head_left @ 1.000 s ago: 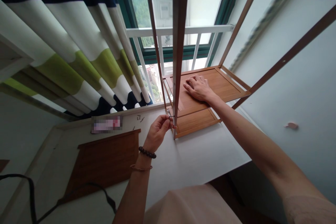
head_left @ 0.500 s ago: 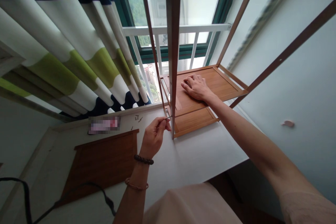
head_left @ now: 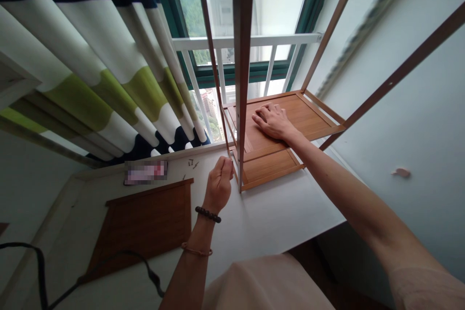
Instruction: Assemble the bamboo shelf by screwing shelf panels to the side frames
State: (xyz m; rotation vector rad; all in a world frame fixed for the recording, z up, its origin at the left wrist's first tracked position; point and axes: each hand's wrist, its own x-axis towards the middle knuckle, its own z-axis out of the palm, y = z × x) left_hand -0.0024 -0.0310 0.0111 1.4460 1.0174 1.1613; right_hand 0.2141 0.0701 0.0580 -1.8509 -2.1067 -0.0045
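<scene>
A brown wooden shelf rack stands on the white tabletop, its front post (head_left: 242,77) rising close in front of me. My left hand (head_left: 219,184) is closed in a pinch beside that post, near the height of the upper shelf board's front edge. The thin metal rod that showed at its fingertips earlier is hidden by the fingers now. My right hand (head_left: 272,121) lies palm down on the upper shelf board (head_left: 308,114), fingers apart and slightly bent, holding nothing. Below it sits a lower shelf board (head_left: 272,169).
A loose wooden panel (head_left: 145,227) lies on the white tabletop (head_left: 276,213) at left. Behind it are several small screws (head_left: 192,163) and a blurred flat object (head_left: 145,173). A black cable (head_left: 141,259) crosses the lower left. Curtain (head_left: 109,82), window railing (head_left: 254,41) and wall surround the rack.
My left hand has turned and shifted slightly right and up, so its fingers now hide the thin rod. The right hand stays on the upper shelf board. The view has shifted slightly.
</scene>
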